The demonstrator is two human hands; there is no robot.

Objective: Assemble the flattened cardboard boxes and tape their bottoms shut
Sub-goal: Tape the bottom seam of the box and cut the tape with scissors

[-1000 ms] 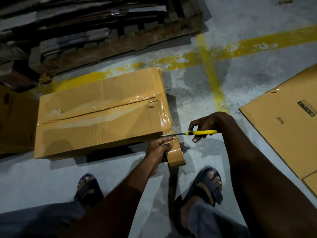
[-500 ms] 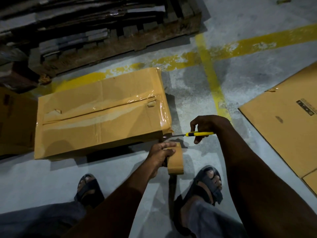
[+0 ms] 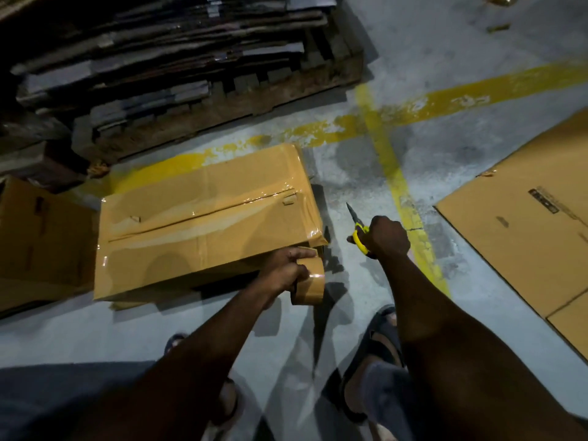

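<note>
An assembled cardboard box [image 3: 203,218] lies on the floor with glossy brown tape along its closed seam and over its right end. My left hand [image 3: 286,268] grips a roll of brown tape [image 3: 310,281] at the box's near right corner. To the right, clear of the box, my right hand [image 3: 388,237] grips a yellow utility knife [image 3: 359,232] whose blade points up and away.
A flattened cardboard sheet [image 3: 525,224] lies on the floor at the right. Another box [image 3: 35,243] stands at the left edge. A wooden pallet [image 3: 197,100] stacked with flat cardboard sits behind. Yellow floor lines [image 3: 391,167] cross the concrete. My sandalled feet are below.
The knife blade has left the tape at the box corner and now points upward, further right. The tape roll is free of the box and has moved slightly back toward its corner.
</note>
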